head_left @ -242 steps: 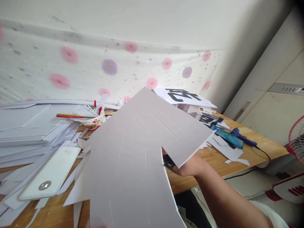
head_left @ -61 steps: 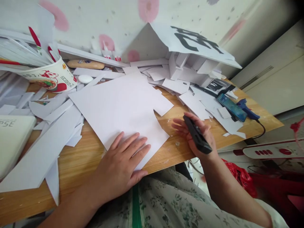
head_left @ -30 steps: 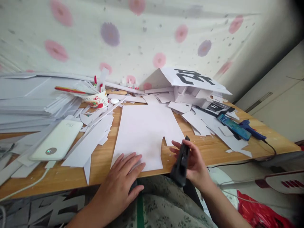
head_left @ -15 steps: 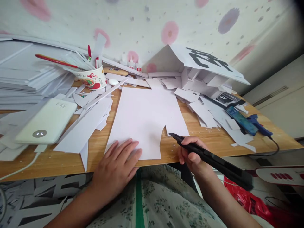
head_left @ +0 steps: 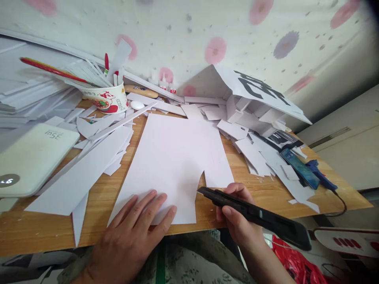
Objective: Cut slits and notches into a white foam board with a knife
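Observation:
A large white board [head_left: 174, 154] lies flat in front of me, with a curved notch cut into its near right side. My left hand [head_left: 133, 225] rests on the board's near left corner, fingers spread and flat. In my right hand [head_left: 237, 213] is a black utility knife [head_left: 254, 213], held between thumb and fingers. Its blade points left, and the tip is by the notch's edge; whether it touches the board I cannot tell.
White offcuts [head_left: 83, 169] and a power bank [head_left: 35, 157] lie left, behind them a paper cup [head_left: 106, 98] of strips and tools. At right are a white board model [head_left: 251, 106], scraps [head_left: 254, 154], a phone [head_left: 300, 167] and a blue-handled tool [head_left: 321, 175] with a cord.
My right hand has brought the knife left and down, its tip now closer to the notch. My left hand stays flat on the board. The view has shifted a little.

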Demonstrator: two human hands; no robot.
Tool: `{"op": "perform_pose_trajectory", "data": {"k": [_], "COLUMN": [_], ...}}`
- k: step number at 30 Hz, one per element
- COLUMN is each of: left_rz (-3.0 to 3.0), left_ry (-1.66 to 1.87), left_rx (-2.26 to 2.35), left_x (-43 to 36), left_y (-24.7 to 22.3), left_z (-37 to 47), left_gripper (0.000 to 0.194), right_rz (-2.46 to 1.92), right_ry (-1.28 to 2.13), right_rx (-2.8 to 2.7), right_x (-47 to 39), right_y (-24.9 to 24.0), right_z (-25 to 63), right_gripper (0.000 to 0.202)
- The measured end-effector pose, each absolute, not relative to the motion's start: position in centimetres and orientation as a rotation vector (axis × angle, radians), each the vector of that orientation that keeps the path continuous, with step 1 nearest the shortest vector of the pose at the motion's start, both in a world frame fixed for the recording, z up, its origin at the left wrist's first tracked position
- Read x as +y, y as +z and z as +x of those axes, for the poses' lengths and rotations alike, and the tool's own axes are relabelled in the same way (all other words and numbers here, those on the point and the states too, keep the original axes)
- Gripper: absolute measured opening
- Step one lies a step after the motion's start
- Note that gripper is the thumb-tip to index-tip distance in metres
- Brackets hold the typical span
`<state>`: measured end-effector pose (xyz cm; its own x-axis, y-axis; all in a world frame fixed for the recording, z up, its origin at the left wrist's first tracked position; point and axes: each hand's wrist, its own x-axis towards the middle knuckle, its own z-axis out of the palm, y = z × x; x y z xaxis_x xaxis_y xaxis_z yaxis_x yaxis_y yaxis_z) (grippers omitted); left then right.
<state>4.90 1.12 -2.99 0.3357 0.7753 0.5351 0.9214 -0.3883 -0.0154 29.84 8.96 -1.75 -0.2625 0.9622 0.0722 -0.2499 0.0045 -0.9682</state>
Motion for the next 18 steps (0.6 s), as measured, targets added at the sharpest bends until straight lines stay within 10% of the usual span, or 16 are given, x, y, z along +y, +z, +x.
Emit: {"op": "perform_pose_trajectory", "data": {"k": [18], "left_rz": [-2.322], "left_ry": [-0.575], "left_rx": [-1.442], "left_x": [1.5], "left_y": [-1.8], "left_z": [4.8], "left_gripper": [0.031], "right_rz": [-1.024], "right_ry": [1.233], "right_rx": [-1.683], "right_x": [10.8], "right_y": [-0.4], "right_z": [28.8], "right_gripper": [0.022]}}
